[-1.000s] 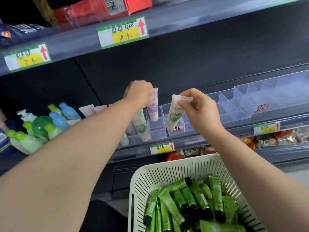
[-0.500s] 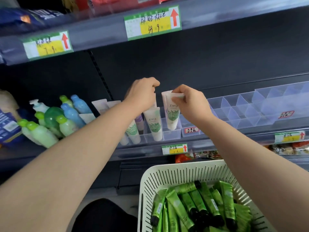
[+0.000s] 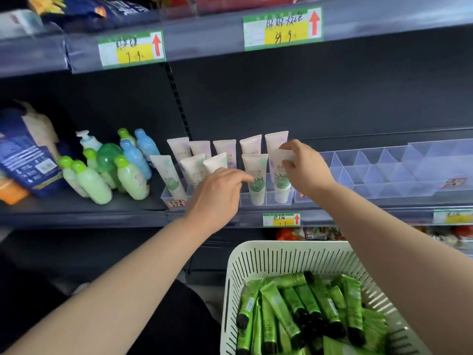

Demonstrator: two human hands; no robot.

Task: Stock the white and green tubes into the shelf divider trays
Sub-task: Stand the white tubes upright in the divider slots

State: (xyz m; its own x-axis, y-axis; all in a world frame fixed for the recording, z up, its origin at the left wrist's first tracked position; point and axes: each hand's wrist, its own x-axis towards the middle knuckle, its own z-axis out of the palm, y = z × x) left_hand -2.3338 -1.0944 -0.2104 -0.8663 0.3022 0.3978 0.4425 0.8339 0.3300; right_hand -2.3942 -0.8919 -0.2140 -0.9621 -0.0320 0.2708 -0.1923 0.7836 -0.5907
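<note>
The right hand (image 3: 304, 170) pinches a probably light, squashy white and green tube (image 3: 281, 184) by its flat top, the firmest hold, while the left hand (image 3: 220, 193) hovers relaxed and empty.

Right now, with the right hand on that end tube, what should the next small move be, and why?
Probably let go: the right hand pinches the top of the white and green tube, whose base already looks seated upright in the end compartment of the divider tray. The left hand holds nothing.
</note>
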